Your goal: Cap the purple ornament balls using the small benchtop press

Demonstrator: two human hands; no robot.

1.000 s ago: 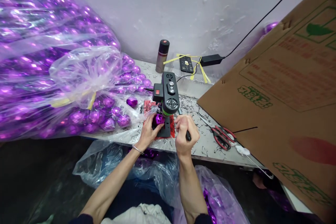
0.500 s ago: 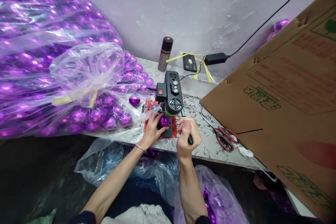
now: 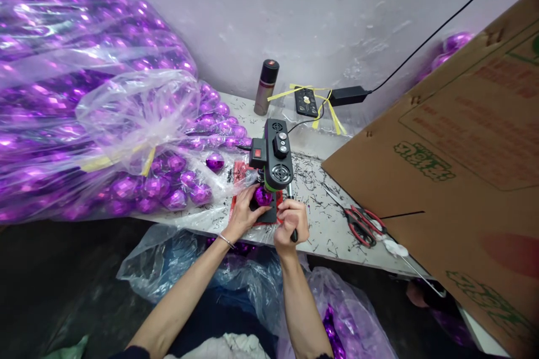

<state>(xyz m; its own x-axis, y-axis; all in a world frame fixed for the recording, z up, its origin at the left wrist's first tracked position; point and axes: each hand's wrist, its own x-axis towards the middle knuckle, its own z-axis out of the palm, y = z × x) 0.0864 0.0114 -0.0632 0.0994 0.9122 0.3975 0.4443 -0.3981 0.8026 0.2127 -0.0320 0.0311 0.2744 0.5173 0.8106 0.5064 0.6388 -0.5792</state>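
Our left hand (image 3: pixel 243 214) pinches the ball (image 3: pixel 263 196), likely light, slick and easily dented, beneath the machine (image 3: pixel 278 154), best cupped round its sides, while our right hand (image 3: pixel 291 223) grips the lever (image 3: pixel 294 235).

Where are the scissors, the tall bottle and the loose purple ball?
Scissors (image 3: pixel 357 222): head view, on the red handles.
Tall bottle (image 3: pixel 263 95): head view, on its body below the dark cap.
Loose purple ball (image 3: pixel 214 161): head view, on its shiny middle.
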